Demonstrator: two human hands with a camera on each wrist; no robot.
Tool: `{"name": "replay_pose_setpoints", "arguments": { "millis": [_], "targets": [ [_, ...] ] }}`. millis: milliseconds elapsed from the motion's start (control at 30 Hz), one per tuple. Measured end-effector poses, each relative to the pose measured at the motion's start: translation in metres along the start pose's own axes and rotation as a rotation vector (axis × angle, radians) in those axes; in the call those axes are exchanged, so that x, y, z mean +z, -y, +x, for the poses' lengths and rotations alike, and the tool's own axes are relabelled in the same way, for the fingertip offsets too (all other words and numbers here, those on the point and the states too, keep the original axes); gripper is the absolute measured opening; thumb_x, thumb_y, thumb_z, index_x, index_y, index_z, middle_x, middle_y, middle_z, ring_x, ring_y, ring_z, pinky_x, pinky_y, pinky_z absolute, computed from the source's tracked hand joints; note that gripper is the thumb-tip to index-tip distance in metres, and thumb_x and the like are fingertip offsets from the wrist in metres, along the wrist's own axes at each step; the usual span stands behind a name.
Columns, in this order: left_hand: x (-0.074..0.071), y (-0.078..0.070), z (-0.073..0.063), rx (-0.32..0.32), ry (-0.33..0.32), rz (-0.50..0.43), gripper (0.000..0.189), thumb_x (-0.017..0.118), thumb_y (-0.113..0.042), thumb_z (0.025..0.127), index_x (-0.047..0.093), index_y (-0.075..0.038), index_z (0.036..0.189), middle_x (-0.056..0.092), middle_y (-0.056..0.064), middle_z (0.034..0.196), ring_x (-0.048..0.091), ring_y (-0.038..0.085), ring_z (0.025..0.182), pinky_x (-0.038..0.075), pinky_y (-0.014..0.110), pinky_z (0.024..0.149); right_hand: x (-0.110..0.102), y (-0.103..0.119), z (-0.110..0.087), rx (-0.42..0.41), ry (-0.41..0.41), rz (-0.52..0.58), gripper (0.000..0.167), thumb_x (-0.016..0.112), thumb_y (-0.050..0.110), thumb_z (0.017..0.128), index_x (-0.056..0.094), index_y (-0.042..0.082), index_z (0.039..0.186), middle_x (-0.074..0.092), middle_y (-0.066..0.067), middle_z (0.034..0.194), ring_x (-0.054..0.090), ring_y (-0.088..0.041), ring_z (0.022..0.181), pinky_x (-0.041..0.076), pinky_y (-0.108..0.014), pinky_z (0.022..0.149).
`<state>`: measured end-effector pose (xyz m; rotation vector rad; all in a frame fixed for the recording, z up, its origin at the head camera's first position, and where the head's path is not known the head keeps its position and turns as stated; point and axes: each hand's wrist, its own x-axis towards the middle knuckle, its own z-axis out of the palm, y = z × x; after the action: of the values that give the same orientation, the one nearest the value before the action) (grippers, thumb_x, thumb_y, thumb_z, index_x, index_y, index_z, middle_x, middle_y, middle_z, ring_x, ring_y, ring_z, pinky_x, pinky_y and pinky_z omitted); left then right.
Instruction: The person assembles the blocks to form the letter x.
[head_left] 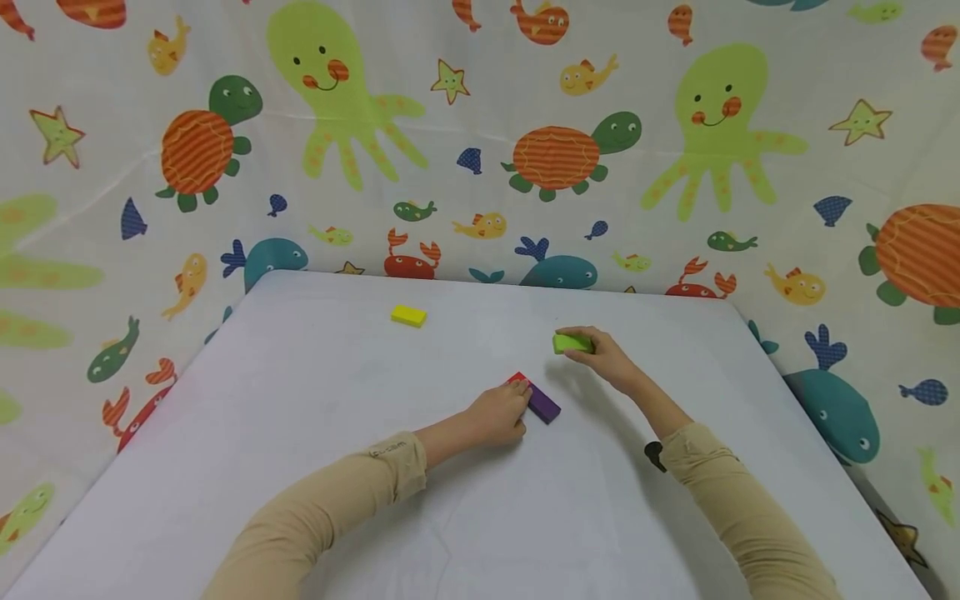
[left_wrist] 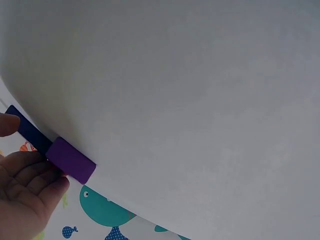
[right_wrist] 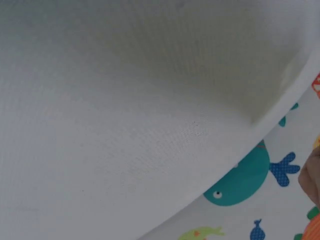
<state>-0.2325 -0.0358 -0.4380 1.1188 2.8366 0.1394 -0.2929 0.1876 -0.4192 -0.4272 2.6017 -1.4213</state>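
My left hand (head_left: 498,414) grips a small group of blocks on the white table. A purple block (head_left: 544,403) sticks out past its fingers, and a red block (head_left: 517,377) shows at the fingertips. In the left wrist view, the thumb lies against a dark blue block (left_wrist: 34,135) that meets the purple block (left_wrist: 71,160); the fingers are on the opposite side. Farther right, my right hand (head_left: 606,358) pinches a light green block (head_left: 566,343) between thumb and fingers, above the table. Only a sliver of the right hand (right_wrist: 311,177) appears in the right wrist view.
A yellow block (head_left: 408,315) lies alone toward the back of the white table (head_left: 337,367). Behind and beside the table hangs a curtain (head_left: 465,92) printed with sea animals.
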Motion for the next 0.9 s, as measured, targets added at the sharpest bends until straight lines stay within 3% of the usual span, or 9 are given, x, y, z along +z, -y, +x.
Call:
{"name": "replay_pose_setpoints", "arguments": {
  "millis": [133, 367, 533, 700, 800, 900],
  "targets": [
    [0.0, -0.006, 0.0, -0.012, 0.008, -0.009, 0.052, 0.057, -0.012, 0.084, 0.05, 0.006, 0.131, 0.047, 0.019, 0.141, 0.045, 0.028, 0.132, 0.039, 0.033, 0.108, 0.0, -0.002, -0.004, 0.014, 0.042, 0.069, 0.039, 0.051, 0.01, 0.096, 0.049, 0.002, 0.135, 0.038, -0.023, 0.138, 0.036, -0.031, 0.117, 0.037, -0.039, 0.096],
    [-0.001, -0.016, -0.002, -0.03, 0.026, -0.01, 0.052, 0.057, -0.014, 0.084, 0.05, 0.006, 0.132, 0.047, 0.019, 0.141, 0.045, 0.028, 0.133, 0.038, 0.033, 0.109, 0.001, -0.002, -0.008, 0.035, 0.022, 0.067, 0.037, 0.04, 0.002, 0.094, 0.053, -0.003, 0.129, 0.044, -0.021, 0.121, 0.039, -0.02, 0.09, 0.037, -0.028, 0.073],
    [0.0, -0.024, -0.004, -0.043, 0.028, -0.014, 0.053, 0.058, -0.014, 0.084, 0.05, 0.006, 0.132, 0.046, 0.019, 0.142, 0.045, 0.028, 0.132, 0.038, 0.033, 0.109, 0.001, -0.003, -0.009, 0.044, -0.024, 0.004, 0.036, 0.043, 0.003, 0.095, 0.055, -0.004, 0.128, 0.049, -0.024, 0.125, 0.043, -0.018, 0.089, 0.042, -0.028, 0.074],
    [0.0, -0.031, -0.005, -0.057, 0.021, -0.013, 0.052, 0.058, -0.014, 0.084, 0.05, 0.006, 0.132, 0.046, 0.019, 0.141, 0.045, 0.028, 0.132, 0.038, 0.034, 0.109, -0.003, -0.003, -0.009, -0.017, -0.078, -0.03, 0.041, 0.052, 0.001, 0.093, 0.049, -0.006, 0.133, 0.053, -0.029, 0.128, 0.049, -0.017, 0.084, 0.045, -0.019, 0.071],
    [0.0, -0.034, -0.005, -0.066, 0.013, -0.01, 0.052, 0.058, -0.014, 0.084, 0.05, 0.006, 0.132, 0.046, 0.019, 0.141, 0.045, 0.028, 0.133, 0.037, 0.034, 0.109, -0.006, -0.003, -0.009, -0.043, -0.109, -0.059, 0.048, 0.059, 0.001, 0.09, 0.045, -0.004, 0.136, 0.055, -0.03, 0.125, 0.053, -0.021, 0.084, 0.044, -0.011, 0.067],
    [0.0, -0.038, -0.005, -0.072, 0.012, -0.006, 0.052, 0.058, -0.014, 0.085, 0.05, 0.006, 0.132, 0.046, 0.019, 0.142, 0.045, 0.028, 0.132, 0.037, 0.034, 0.11, -0.008, -0.002, -0.01, -0.042, -0.121, -0.098, 0.05, 0.062, 0.003, 0.088, 0.047, -0.003, 0.135, 0.056, -0.03, 0.123, 0.057, -0.027, 0.089, 0.046, -0.012, 0.069]
  ]
}}
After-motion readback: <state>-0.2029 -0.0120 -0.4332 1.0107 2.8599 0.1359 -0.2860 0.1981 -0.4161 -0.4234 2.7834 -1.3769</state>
